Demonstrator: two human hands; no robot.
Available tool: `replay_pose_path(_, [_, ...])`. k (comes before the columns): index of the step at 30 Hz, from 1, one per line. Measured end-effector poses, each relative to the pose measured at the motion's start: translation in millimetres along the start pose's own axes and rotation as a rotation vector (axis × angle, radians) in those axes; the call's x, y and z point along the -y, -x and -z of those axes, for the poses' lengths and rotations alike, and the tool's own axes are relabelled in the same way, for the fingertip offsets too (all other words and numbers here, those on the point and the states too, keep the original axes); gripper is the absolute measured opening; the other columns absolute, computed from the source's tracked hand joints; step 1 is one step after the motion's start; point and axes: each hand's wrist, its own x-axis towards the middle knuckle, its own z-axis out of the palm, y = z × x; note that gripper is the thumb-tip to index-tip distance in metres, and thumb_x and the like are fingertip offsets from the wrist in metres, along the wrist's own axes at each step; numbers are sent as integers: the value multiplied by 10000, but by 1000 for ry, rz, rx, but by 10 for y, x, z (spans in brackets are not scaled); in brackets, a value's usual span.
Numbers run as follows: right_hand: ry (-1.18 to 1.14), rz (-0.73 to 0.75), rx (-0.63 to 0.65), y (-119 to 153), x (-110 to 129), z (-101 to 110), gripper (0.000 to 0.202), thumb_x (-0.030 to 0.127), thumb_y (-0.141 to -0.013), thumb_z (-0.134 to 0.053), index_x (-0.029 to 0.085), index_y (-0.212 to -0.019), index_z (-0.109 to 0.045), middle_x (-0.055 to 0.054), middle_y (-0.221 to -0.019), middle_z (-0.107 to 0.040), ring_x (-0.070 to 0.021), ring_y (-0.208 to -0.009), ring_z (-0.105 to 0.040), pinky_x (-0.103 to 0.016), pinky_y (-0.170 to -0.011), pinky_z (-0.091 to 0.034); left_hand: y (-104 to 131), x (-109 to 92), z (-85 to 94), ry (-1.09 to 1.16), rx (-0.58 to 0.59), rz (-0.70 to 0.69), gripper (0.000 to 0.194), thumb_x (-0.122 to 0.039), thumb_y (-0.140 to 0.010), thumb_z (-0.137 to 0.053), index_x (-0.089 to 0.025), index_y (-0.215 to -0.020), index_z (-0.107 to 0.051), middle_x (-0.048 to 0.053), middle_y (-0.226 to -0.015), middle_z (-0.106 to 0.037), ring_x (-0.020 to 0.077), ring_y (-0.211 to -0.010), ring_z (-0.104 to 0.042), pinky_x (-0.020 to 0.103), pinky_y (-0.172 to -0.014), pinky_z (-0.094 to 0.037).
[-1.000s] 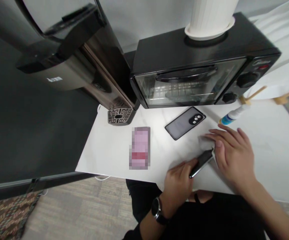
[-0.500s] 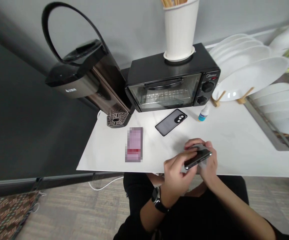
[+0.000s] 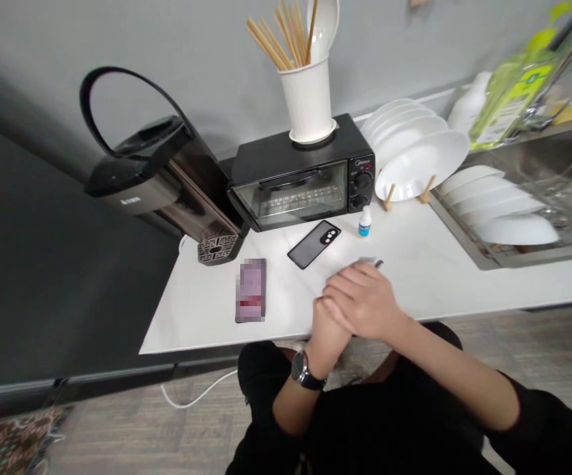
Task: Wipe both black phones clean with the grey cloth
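Above the counter's front part, my right hand (image 3: 367,300) lies over my left hand (image 3: 328,330), its fingers bent and pressed together. The watch is on my left wrist; the fingers of that hand are mostly hidden. Past my right knuckles show a small dark end of a phone (image 3: 379,264) and a bit of grey material (image 3: 366,260); the rest is covered. A phone case (image 3: 310,247) lies behind my hands. Left of them is a pixelated phone-shaped object (image 3: 251,290). A small white and blue bottle (image 3: 364,223) stands upright near the oven.
At the back stand a black toaster oven (image 3: 295,191) with a white utensil cup (image 3: 308,95) on top and a tall dispenser (image 3: 167,178) to its left. White plates (image 3: 414,155) stand in a rack beside the sink (image 3: 493,260), which holds bowls.
My right hand has moved over my left and now covers most of the phone seen between them earlier. The view has shifted right, showing more of the sink and the cup's chopsticks.
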Motion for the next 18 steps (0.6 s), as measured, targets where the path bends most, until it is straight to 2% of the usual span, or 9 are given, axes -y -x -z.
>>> replay_pose_path(1, [25, 55, 18, -12, 29, 1, 369, 243, -1057, -483, 229, -745, -680, -33, -729, -672, -209, -725, -553, -385, -721, -369, 5, 5, -10, -12, 0, -4, 206, -91, -948, -524, -188, -800, -628, 33, -627, -669, 187, -553, -659, 274, -538, -464])
replay_pose_path(2, [50, 47, 13, -23, 44, 4, 377, 230, -1056, -475, 227, -735, -672, -30, -705, -658, -206, -702, -538, -385, -703, -355, 4, 9, -12, -11, 0, 1, 196, -90, -947, -525, -185, -815, -634, 34, -640, -674, 188, -561, -662, 275, -545, -465])
replay_pose_path(5, [106, -103, -38, -52, 24, 20, 420, 199, -1068, -415, 207, -728, -662, -39, -686, -645, -202, -689, -530, -378, -690, -342, -25, 9, 14, 0, -1, 8, 155, -92, -954, -534, -166, -892, -655, 37, -695, -702, 182, -599, -682, 268, -578, -478])
replay_pose_path(9, [86, 44, 43, -86, -31, 49, 418, 224, -1067, -448, 200, -716, -674, -39, -691, -661, -199, -700, -545, -370, -704, -350, -66, 9, 41, -16, -6, -16, 235, -88, -948, -516, -184, -759, -616, 37, -629, -663, 181, -552, -651, 272, -553, -450])
replay_pose_path(12, [116, -74, 42, -104, -56, 72, 436, 204, -1076, -403, 195, -744, -686, -43, -692, -660, -194, -682, -539, -366, -680, -329, -67, 25, 38, -18, 15, 39, 146, -124, -955, -566, -177, -851, -652, 41, -694, -704, 181, -595, -676, 267, -586, -475])
replay_pose_path(16, [111, 7, 135, -110, -49, 81, 425, 257, -1078, -432, 195, -745, -688, -46, -723, -677, -203, -733, -555, -367, -721, -354, -45, 63, 23, -28, 54, 14, 199, -112, -939, -565, -186, -765, -625, 53, -650, -676, 202, -590, -671, 292, -579, -465])
replay_pose_path(18, [128, -44, 115, -108, -54, 79, 417, 252, -1080, -433, 191, -761, -694, -43, -720, -677, -202, -719, -543, -369, -705, -346, -41, 76, 17, -37, 37, 29, 184, -141, -962, -560, -181, -802, -642, 64, -677, -688, 217, -612, -682, 306, -583, -465])
